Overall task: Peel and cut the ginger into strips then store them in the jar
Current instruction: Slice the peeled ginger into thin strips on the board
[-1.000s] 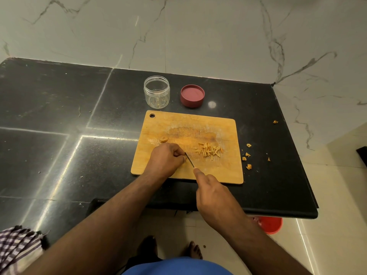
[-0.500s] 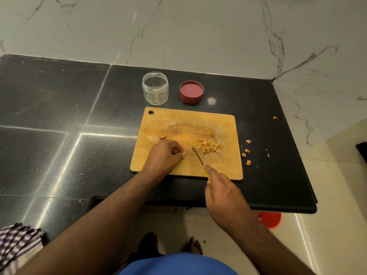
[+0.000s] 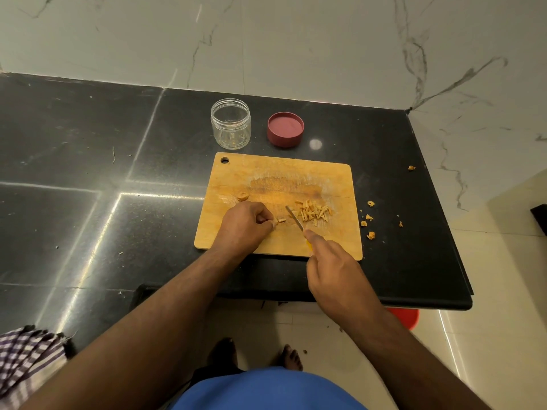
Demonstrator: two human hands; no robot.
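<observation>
Left hand pinching a ginger sliver risks a nick from the knife gripped in the right hand just beside its fingertips.

Scuffed wooden board on glossy black stone counter.

A home kitchen: a black stone worktop ends at a corner against white marble-patterned wall tiles, with a wooden cutting board, cream floor tiles, bare feet and a checked cloth.
</observation>
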